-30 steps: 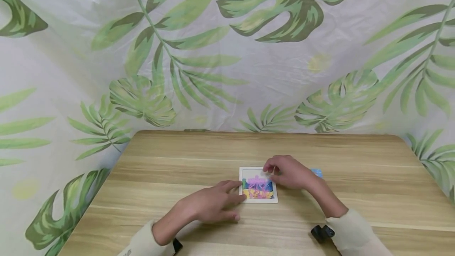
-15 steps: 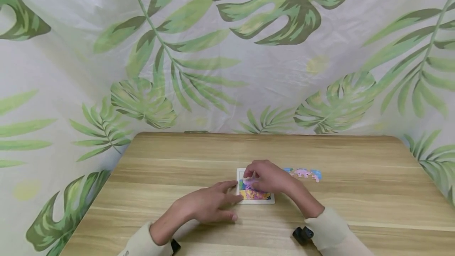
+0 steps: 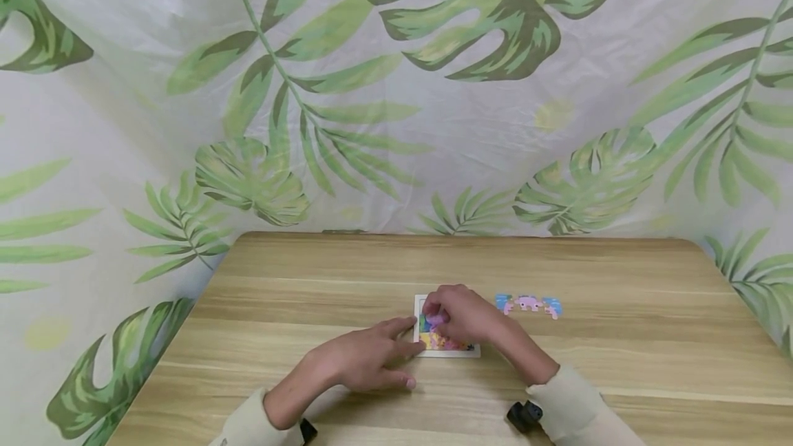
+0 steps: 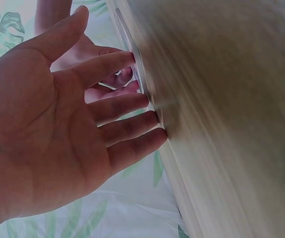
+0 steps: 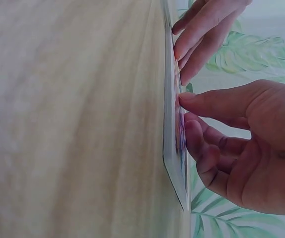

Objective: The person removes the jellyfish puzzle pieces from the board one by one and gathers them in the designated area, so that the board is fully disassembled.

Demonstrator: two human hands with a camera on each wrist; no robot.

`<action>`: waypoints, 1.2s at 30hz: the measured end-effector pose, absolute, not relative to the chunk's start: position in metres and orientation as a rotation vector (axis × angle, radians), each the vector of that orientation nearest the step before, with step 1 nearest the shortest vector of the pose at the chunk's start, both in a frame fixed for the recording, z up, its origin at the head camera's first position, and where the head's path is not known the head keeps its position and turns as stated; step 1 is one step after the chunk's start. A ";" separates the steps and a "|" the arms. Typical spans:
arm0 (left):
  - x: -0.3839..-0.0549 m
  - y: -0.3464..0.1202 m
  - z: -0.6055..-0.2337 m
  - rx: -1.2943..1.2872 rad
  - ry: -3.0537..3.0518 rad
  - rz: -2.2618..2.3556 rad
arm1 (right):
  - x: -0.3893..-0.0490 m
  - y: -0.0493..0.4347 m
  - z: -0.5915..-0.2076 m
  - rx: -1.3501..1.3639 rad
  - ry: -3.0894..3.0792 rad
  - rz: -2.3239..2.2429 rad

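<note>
A small picture puzzle in a white-edged tray (image 3: 447,354) lies flat on the table. My right hand (image 3: 461,312) is over it, thumb and curled fingers down on a pink-purple puzzle piece (image 3: 436,321), partly hidden under the hand. In the right wrist view my thumb and fingertips (image 5: 187,97) stand right at the picture surface. My left hand (image 3: 372,356) reaches in from the left, its straight fingertips resting at the tray's left edge. In the left wrist view the left palm and spread fingers (image 4: 127,130) hold nothing.
Three loose puzzle pieces lie in a row right of the tray: a blue-and-pink one (image 3: 504,303), a pink one with eyes (image 3: 529,303) and another blue-and-pink one (image 3: 553,305). The wooden table (image 3: 347,274) ends at a leaf-patterned cloth (image 3: 384,122).
My right hand has moved left and down from the tray's upper right corner onto the picture, uncovering the loose pieces. The left hand stays at the tray's left edge.
</note>
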State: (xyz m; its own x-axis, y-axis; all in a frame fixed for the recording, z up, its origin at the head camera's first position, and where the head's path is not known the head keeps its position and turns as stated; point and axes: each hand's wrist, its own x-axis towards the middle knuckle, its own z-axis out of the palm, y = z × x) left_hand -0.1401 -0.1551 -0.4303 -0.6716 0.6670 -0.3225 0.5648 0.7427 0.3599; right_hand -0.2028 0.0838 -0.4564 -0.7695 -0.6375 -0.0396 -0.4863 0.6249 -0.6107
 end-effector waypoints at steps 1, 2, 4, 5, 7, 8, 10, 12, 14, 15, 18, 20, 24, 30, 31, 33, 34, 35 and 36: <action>-0.140 -0.155 -0.431 0.939 2.507 0.317 | -0.203 0.084 -0.457 -0.904 2.594 -0.875; -0.140 -0.155 -0.431 0.939 2.505 0.315 | -0.203 0.083 -0.456 -0.896 2.593 -0.882; -0.140 -0.155 -0.431 0.943 2.505 0.309 | -0.203 0.084 -0.457 -0.881 2.599 -0.887; -0.141 -0.155 -0.431 0.945 2.506 0.305 | -0.203 0.084 -0.457 -0.873 2.601 -0.889; -0.141 -0.155 -0.431 0.951 2.510 0.298 | -0.204 0.084 -0.458 -0.867 2.606 -0.889; -0.141 -0.154 -0.431 0.952 2.511 0.296 | -0.204 0.084 -0.458 -0.865 2.603 -0.893; -0.141 -0.154 -0.431 0.952 2.513 0.294 | -0.205 0.085 -0.458 -0.867 2.600 -0.899; -0.141 -0.154 -0.431 0.952 2.512 0.295 | -0.205 0.086 -0.459 -0.867 2.591 -0.906; -0.141 -0.154 -0.431 0.957 2.512 0.295 | -0.205 0.086 -0.459 -0.869 2.584 -0.917; -0.141 -0.154 -0.431 0.961 2.512 0.296 | -0.205 0.086 -0.459 -0.873 2.582 -0.923; -0.141 -0.154 -0.432 0.970 2.513 0.296 | -0.206 0.087 -0.459 -0.893 2.566 -0.941; -0.141 -0.154 -0.432 0.971 2.512 0.300 | -0.207 0.087 -0.459 -0.924 2.550 -0.951; -0.142 -0.154 -0.432 0.964 2.514 0.303 | -0.208 0.088 -0.460 -0.978 2.544 -0.941; -0.140 -0.154 -0.431 0.934 2.513 0.307 | -0.207 0.089 -0.462 -0.971 2.580 -0.899; -0.140 -0.155 -0.431 0.932 2.513 0.306 | -0.206 0.089 -0.462 -0.969 2.578 -0.904; -0.140 -0.155 -0.431 0.934 2.513 0.309 | -0.206 0.089 -0.462 -0.956 2.574 -0.914; -0.140 -0.155 -0.431 0.938 2.514 0.308 | -0.206 0.089 -0.462 -0.949 2.571 -0.919; -0.140 -0.155 -0.431 0.943 2.515 0.307 | -0.206 0.089 -0.462 -0.947 2.569 -0.926; -0.141 -0.154 -0.431 0.943 2.514 0.307 | -0.206 0.089 -0.462 -0.945 2.568 -0.929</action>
